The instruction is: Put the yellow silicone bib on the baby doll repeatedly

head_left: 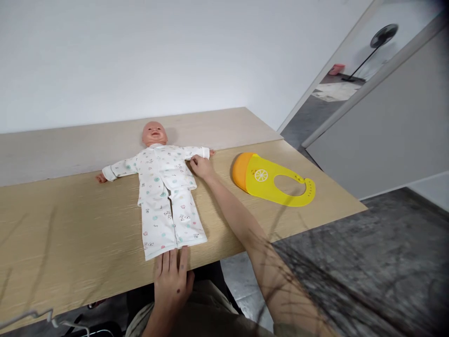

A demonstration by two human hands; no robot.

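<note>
Head | left hand (173, 281) flat, fingers open at doll (164, 187) hem | right hand (200, 167) pinching sleeve (194, 152)

One baby doll (157, 159) is seen on one wooden table (70, 224), dressed in one white printed top (164, 166) and one pair of matching trousers (170, 220). One yellow and orange silicone bib (270, 180) is counted beside it, and two bare hands are counted: one left hand (173, 278) and one right hand (200, 167). One standing fan (377, 44) and one pink item (336, 69), too small to be identified, are counted in the room beyond.
</note>
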